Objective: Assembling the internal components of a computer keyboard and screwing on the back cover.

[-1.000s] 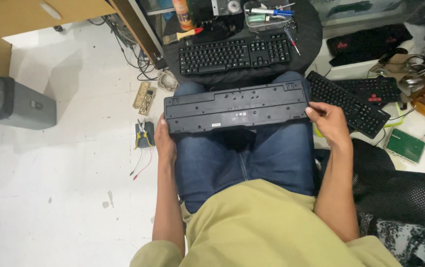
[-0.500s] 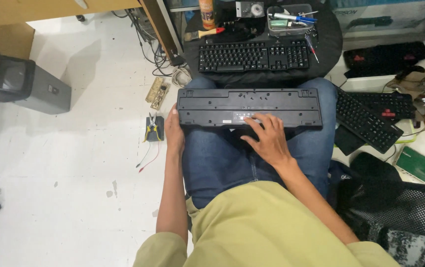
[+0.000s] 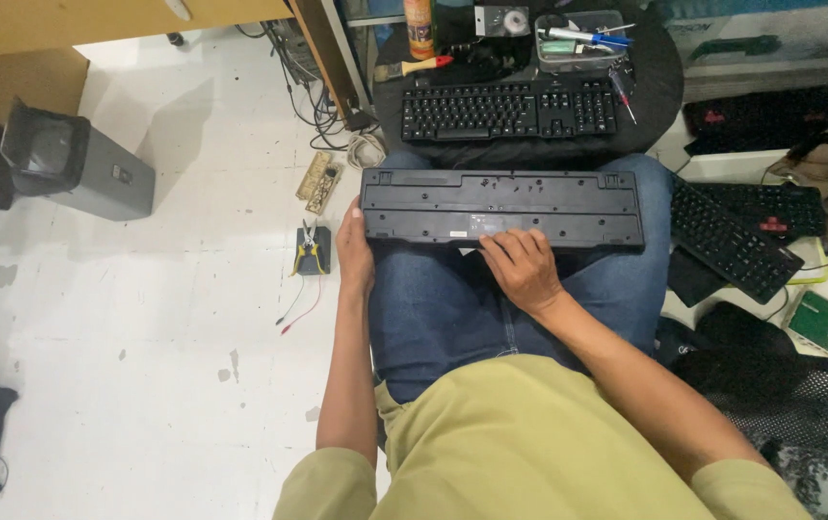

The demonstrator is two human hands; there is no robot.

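A black keyboard (image 3: 500, 204) lies face down across my lap, its flat underside up. My left hand (image 3: 354, 252) grips its left end, fingers under the edge. My right hand (image 3: 520, 267) rests on the near middle edge of the underside, fingers spread on the label area, holding nothing. A second black keyboard (image 3: 508, 108) lies keys up on the round black table (image 3: 659, 72) just beyond my knees.
A clear tray of tools (image 3: 579, 40), a brush (image 3: 412, 67) and a bottle (image 3: 420, 24) sit on the table. More keyboards (image 3: 730, 236) and a green circuit board (image 3: 826, 325) lie at right. Pliers on a small box (image 3: 312, 248), cables, a grey bin (image 3: 77, 159) stand left.
My right hand left the keyboard's right end and moved to the middle of its near edge. My left hand kept its hold on the left end.
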